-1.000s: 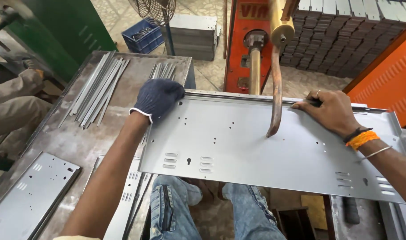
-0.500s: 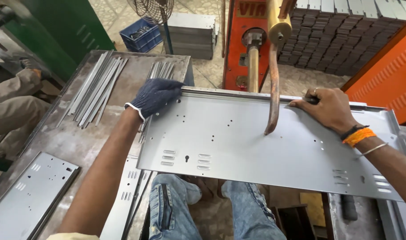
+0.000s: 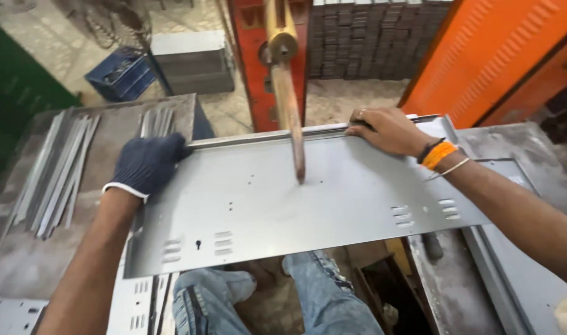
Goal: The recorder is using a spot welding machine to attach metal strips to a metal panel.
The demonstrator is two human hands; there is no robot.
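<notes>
Left hand [image 3: 148, 164], in a dark blue glove, lay fingers-down on the left end of the panel [image 3: 308, 198], its grip closed over the panel's far left corner. Right hand [image 3: 389, 129], bare, sat on the panel's far edge toward the right end; fingers curled over the raised lip there, grip pressed on the metal. Whether the fingertips hooked under the lip could not be told.

Panel was a long grey sheet, lying flat and slightly skewed, spanning the gap between both grips. Near edge overhung the person's knees in blue jeans [image 3: 308, 291]. Louvre slots and a keyhole cut showed near the left grip's side, more slots below the right wrist. Orange and white bands [image 3: 441, 158] sat on that wrist.

Between the two grips a copper rod [image 3: 289, 105] came down from above, its tip touching or just above the panel's middle; contact could not be told.

Left of the left grip, a bundle of grey strips [image 3: 60, 170] lay on the worktop [image 3: 35, 260]. Below that grip, more slotted sheets [image 3: 137, 304] lay stacked. Beyond the rod stood a red machine frame [image 3: 252, 68]; beyond the right grip, an orange cabinet [image 3: 488, 56]. A blue crate [image 3: 119, 74] stood on the floor, well beyond the left grip.
</notes>
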